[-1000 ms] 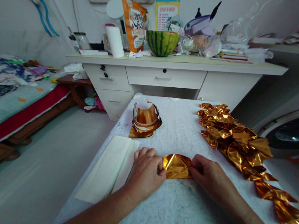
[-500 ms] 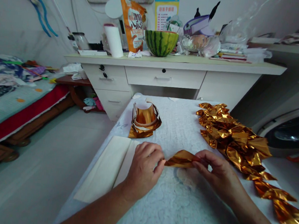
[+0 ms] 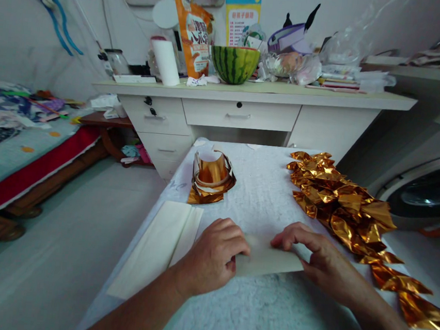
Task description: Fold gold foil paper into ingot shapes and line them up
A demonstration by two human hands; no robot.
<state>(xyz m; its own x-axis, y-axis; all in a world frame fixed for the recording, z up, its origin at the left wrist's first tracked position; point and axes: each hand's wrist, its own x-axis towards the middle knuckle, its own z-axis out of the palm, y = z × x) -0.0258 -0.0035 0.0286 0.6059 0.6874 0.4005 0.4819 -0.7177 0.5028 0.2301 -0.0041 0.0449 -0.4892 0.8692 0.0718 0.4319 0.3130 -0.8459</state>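
So a pale sheet (image 3: 267, 265) now lies between our hands where gold foil showed half a second ago; we'd guess it got flipped or swapped, with folding yet to finish. Left hand (image 3: 217, 255) curls its fingers over one end, right hand (image 3: 310, 254) grips the opposite corner. White paper (image 3: 152, 246) crowds the left edge, gold pile (image 3: 341, 202) the right; the surface (image 3: 260, 189) between is open, foil ring (image 3: 213, 175) beyond left.

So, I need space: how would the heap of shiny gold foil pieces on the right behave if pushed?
The shiny gold foil heap would probably spread apart, since its pieces overlap with no visible fastening. They look like thin sheet, so likely light for their bulk. Their creased, puffed shapes might crumple under firm pressure.
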